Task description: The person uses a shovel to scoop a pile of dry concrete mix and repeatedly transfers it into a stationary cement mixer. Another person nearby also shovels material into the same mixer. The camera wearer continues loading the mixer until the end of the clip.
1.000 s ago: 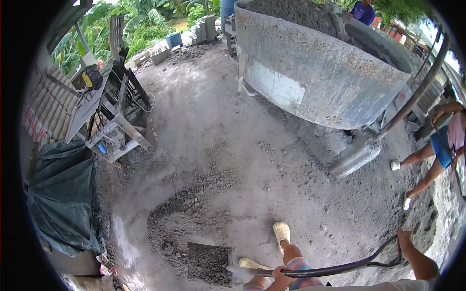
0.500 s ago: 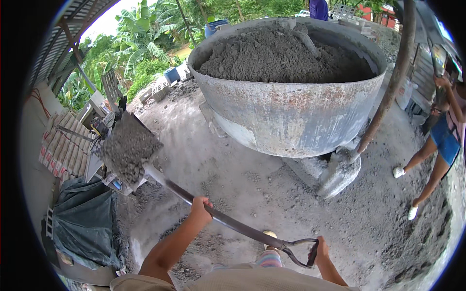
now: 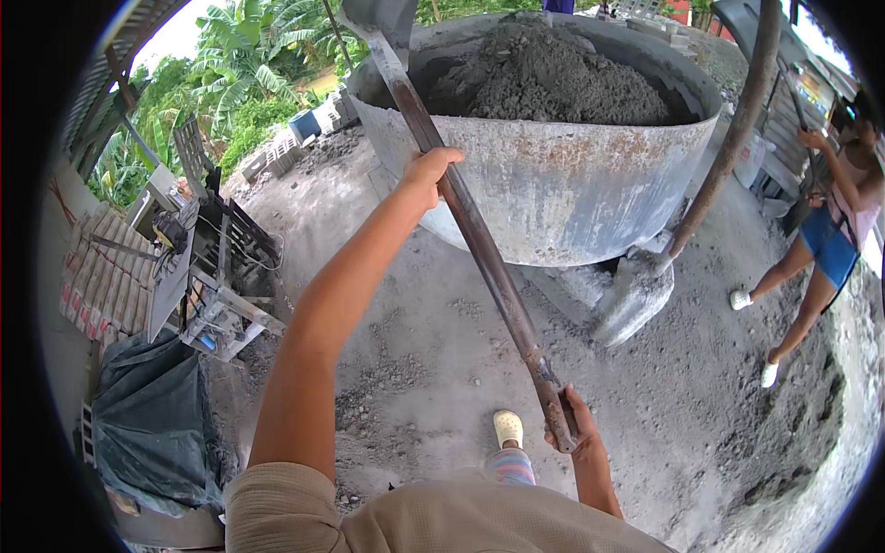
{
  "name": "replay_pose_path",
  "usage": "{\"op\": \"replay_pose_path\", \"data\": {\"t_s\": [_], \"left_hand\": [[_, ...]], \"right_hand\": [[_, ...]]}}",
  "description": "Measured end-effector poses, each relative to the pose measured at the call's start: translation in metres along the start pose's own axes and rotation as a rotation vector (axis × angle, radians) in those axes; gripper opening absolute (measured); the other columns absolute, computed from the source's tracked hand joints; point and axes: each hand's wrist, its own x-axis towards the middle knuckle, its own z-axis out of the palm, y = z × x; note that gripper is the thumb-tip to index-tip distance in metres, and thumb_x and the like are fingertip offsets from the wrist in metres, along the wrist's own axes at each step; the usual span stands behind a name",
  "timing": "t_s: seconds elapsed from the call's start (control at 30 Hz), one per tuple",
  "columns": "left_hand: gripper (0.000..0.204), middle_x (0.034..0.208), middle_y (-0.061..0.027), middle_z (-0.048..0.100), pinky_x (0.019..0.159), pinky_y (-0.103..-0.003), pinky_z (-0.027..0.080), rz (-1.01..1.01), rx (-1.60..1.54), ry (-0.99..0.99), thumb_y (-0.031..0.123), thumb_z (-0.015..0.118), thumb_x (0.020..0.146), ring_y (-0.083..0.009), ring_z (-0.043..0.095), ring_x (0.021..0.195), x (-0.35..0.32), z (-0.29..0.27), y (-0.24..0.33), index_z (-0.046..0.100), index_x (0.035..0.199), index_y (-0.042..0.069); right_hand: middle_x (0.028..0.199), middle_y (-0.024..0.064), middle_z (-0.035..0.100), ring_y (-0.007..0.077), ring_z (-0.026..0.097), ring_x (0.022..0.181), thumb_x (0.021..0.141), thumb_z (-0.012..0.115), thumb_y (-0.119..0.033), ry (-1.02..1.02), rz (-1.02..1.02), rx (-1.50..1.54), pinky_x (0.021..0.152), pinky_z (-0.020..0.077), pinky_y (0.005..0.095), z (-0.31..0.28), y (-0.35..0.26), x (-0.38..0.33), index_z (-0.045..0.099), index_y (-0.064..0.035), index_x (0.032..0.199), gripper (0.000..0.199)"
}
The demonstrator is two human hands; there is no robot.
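Note:
My left hand is closed around the middle of a shovel's shaft, my arm stretched forward. At the handle end, my right hand grips the shovel low, close to my body. The shovel's blade reaches over the left rim of a big round metal tub; its face is turned so that I see no load on it. Inside the tub, a heap of grey, crumbly mix rises above the rim on the right side.
A second shovel, coated in grey, leans against the tub's right front. Another person stands at the right, holding a long-handled shovel. Left are a wooden-framed machine, stacked bags and a dark tarp. Loose gravel covers the ground.
The shovel has swung from the left, where its blade carried grey mix, up and over the tub's left rim. My left arm has extended forward; the shaft now points away from me.

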Motion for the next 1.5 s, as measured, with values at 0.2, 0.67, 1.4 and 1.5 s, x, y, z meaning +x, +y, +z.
{"op": "replay_pose_path", "data": {"t_s": [0.2, 0.67, 1.4, 1.5], "left_hand": [[0.017, 0.061, -0.0051, 0.043, 0.057, -0.033, 0.043, -0.251, -0.516, -0.008, 0.011, 0.06, 0.062, -0.0192, 0.048, 0.056, -0.117, -0.113, -0.059, 0.044, 0.068, 0.005], [0.012, 0.048, -0.0009, 0.04, 0.051, -0.032, 0.039, -0.647, -1.165, 1.097, 0.01, 0.048, 0.061, -0.0147, 0.042, 0.044, -0.486, -0.416, -0.352, 0.039, 0.053, 0.01], [0.014, 0.048, -0.005, 0.039, 0.041, -0.028, 0.037, -1.149, -1.316, 0.849, 0.005, 0.05, 0.062, -0.0172, 0.041, 0.042, -0.18, -0.201, -0.517, 0.039, 0.054, 0.008], [0.014, 0.05, -0.0042, 0.038, 0.042, -0.028, 0.036, -1.226, -1.338, 0.713, 0.005, 0.052, 0.063, -0.017, 0.042, 0.043, -0.123, -0.095, -0.554, 0.039, 0.056, 0.007]], "right_hand": [[0.049, 0.0014, 0.043, 0.0141, 0.043, 0.039, 0.068, 0.051, -0.055, 0.376, -0.264, -0.125, 0.036, 0.037, 0.0266, -0.039, 0.034, -0.049, 0.043, -0.0131, 0.064, 0.043], [0.048, 0.0033, 0.045, 0.0118, 0.044, 0.037, 0.071, 0.058, -0.037, 0.302, -0.111, -0.817, 0.034, 0.0365, 0.022, -0.004, 0.203, -0.079, 0.046, -0.0082, 0.067, 0.031], [0.041, 0.0035, 0.039, 0.0136, 0.038, 0.03, 0.073, 0.053, -0.042, 0.72, -0.28, -0.91, 0.029, 0.0348, 0.0261, -0.039, 0.001, 0.07, 0.04, -0.007, 0.056, 0.041], [0.038, 0.0016, 0.035, 0.0128, 0.036, 0.028, 0.073, 0.051, -0.046, 0.998, -0.395, -0.96, 0.026, 0.0329, 0.0251, -0.033, -0.056, 0.066, 0.038, -0.0101, 0.054, 0.043]]}}
